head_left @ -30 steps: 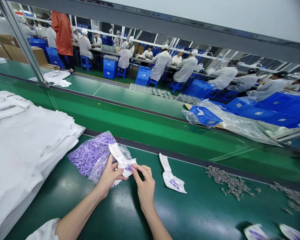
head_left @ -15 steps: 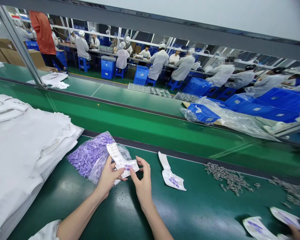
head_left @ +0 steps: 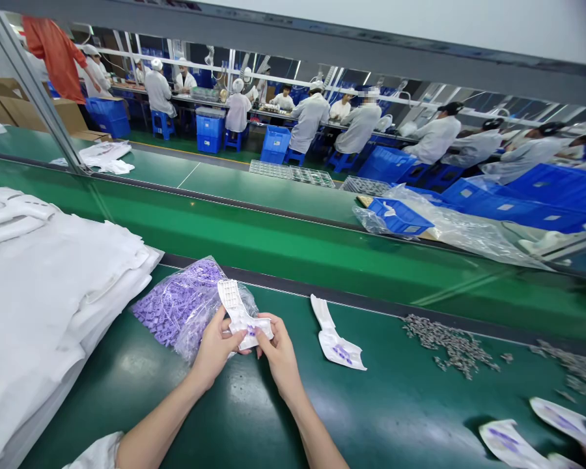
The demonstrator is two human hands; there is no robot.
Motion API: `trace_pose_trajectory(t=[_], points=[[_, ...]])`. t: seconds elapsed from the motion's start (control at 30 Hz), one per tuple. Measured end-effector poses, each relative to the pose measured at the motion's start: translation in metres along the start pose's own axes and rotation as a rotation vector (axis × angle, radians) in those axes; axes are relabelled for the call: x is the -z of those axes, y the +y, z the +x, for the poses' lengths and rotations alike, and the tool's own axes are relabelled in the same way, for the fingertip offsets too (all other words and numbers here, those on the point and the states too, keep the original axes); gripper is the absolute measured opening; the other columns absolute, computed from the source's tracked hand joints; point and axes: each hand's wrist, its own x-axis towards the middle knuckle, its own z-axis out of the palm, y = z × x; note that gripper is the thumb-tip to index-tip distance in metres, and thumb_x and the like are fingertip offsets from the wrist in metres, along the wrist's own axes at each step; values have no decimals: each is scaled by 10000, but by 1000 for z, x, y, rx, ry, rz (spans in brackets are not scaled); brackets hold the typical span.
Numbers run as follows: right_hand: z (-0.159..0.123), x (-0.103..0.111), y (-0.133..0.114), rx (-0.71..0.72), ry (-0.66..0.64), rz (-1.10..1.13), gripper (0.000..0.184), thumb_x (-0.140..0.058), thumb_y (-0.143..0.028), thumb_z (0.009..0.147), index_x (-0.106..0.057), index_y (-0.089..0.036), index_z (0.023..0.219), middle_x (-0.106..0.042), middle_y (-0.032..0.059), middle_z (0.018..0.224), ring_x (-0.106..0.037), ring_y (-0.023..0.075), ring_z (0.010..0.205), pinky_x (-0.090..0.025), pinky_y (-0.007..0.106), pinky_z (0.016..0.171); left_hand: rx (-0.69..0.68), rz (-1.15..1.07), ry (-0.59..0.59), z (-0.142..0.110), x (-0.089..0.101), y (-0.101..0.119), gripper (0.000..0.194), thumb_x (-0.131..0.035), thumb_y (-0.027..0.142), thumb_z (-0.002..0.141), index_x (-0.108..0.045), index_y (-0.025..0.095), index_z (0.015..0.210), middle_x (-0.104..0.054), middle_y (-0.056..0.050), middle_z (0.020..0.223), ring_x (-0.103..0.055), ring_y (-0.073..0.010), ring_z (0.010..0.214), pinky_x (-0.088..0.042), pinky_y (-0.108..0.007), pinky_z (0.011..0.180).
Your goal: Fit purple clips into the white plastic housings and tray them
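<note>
1. Head view: the left hand (head_left: 215, 348) is clamped on the near-left edge of the white part (head_left: 244, 318), thumb on top; its fingers are mostly hidden underneath.
2. The right hand (head_left: 279, 358) is closed on the same part's right end, thumb on the face, the other fingers partly hidden behind.
3. Purple bits (head_left: 251, 331) sit in the part between the two thumb tips, too small to count.
4. Just left of and behind the grip lies a clear bag (head_left: 178, 303) of purple pieces, its right side partly covered by the left hand and the part.
5. Farther left, a white stack (head_left: 53, 293) is cut off by the frame edge.
6. Right of the grip, a second part (head_left: 339, 348) with purple bits lies on the green table (head_left: 395, 410).
7. Well right, a grey heap (head_left: 452, 342) of small pieces is hard to make out singly.
8. Far right and nearer the viewer, more parts (head_left: 508, 443) are blurred and cut off.
</note>
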Motion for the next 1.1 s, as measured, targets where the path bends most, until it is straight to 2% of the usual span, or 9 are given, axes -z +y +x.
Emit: trace_pose_trajectory(t=[0.17,0.27,0.4,0.5,0.67,0.77,0.93,1.1], points=[[-1,1,-6,-24,-33,20,320,-606,-393,774,-533,-185,1006,-551,-15,733,-453,100,493,-407,241,481,-30,6,-7,1,-1,-1,681,-698,315,716,-341,182,1280,-624,-105,1061,-650,-186,769,-546,-268,620],[-2,-1,-4,-22,-25,10,301,-591,-382,785,-516,-184,999,-549,-21,717,-454,100,489,-398,236,472,-44,32,18,2,-2,-5,691,-716,289,692,-347,178,1266,-610,-101,1067,-646,-187,791,-541,-245,602],[-2,-3,5,-16,-12,-2,297,-588,-393,791,-496,-194,993,-575,-24,699,-484,111,466,-424,254,478,-64,62,64,4,-2,-7,701,-728,259,669,-352,183,1256,-616,-75,990,-630,-156,685,-521,-219,519],[-1,-1,9,-16,-51,12,310,-602,-393,785,-496,-206,1008,-610,-1,757,-544,139,518,-465,283,523,-76,64,71,4,-1,-8,671,-718,259,674,-366,184,1241,-613,-65,973,-623,-146,646,-528,-232,511],[2,2,13,-15,-94,55,339,-626,-384,761,-505,-207,1023,-635,19,797,-577,158,567,-483,296,551,-66,64,87,6,1,-9,725,-735,256,654,-351,187,1265,-621,-68,960,-637,-164,645,-528,-237,496],[3,2,15,-19,-95,76,349,-633,-388,756,-510,-207,1027,-646,23,807,-595,168,595,-490,304,580,-58,53,95,7,2,-9,736,-741,252,639,-362,173,1266,-627,-84,977,-625,-148,586,-529,-248,485],[4,2,18,-42,-98,106,376,-669,-409,729,-521,-202,1005,-663,21,780,-594,166,605,-485,302,605,-49,27,111,7,1,-9,849,-741,245,635,-290,171,1350,-636,-96,983,-618,-143,544,-533,-263,468],[2,0,9,-86,-90,138,414,-689,-437,715,-543,-188,1010,-679,33,779,-604,172,630,-492,314,633,-36,8,93,7,1,-4,874,-764,272,635,-304,136,1366,-663,-91,928,-607,-128,510,-520,-234,446]])
